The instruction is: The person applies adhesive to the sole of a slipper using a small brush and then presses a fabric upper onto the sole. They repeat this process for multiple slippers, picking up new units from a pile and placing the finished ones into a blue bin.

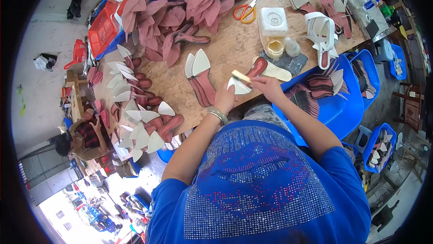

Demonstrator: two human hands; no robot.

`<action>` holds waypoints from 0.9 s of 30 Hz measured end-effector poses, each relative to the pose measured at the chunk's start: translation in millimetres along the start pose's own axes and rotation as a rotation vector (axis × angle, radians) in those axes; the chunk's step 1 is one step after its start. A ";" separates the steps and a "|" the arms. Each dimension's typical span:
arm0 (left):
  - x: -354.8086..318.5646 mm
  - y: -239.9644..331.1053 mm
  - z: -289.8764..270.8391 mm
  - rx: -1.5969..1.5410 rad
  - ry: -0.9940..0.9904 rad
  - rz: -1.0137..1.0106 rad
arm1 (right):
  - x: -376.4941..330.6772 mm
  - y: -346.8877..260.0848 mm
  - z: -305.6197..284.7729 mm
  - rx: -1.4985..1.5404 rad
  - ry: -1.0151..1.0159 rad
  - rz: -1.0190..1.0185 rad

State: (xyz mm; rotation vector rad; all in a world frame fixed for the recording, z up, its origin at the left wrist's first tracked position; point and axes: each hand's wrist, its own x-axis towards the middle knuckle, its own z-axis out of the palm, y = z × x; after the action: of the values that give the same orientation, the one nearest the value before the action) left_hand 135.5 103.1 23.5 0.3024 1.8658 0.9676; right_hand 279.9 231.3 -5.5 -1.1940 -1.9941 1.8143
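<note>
White pointed insole piece (237,87), tilted above table edge, small brush (241,76) (seemingly tan-bristled) across its top

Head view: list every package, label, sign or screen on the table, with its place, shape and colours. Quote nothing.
Glue tub: far side of the table, right of the orange scissors; square, translucent white, round mark on its lid.
Plastic bottle: far right table corner; clear, with a blue label.
No signs or screens in view.
</note>
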 end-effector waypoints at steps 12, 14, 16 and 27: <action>-47.0 28.4 -46.6 0.052 0.050 0.084 | -11.5 -48.3 -7.1 -0.316 -0.026 -0.385; -42.4 18.6 -64.1 0.014 0.058 0.148 | 4.6 -41.2 -4.6 -0.283 0.065 -0.313; -48.8 25.9 -85.1 0.123 0.100 0.182 | 15.3 -45.9 -15.3 -0.283 0.174 -0.272; 20.3 65.5 -233.5 1.087 0.704 0.492 | -2.7 -59.4 -35.2 -0.082 0.357 -0.195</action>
State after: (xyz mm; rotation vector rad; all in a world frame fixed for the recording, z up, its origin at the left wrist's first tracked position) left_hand -85.2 43.3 106.9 1.2293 2.9390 0.2318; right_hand 278.4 260.3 57.2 -1.1984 -1.9144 1.3329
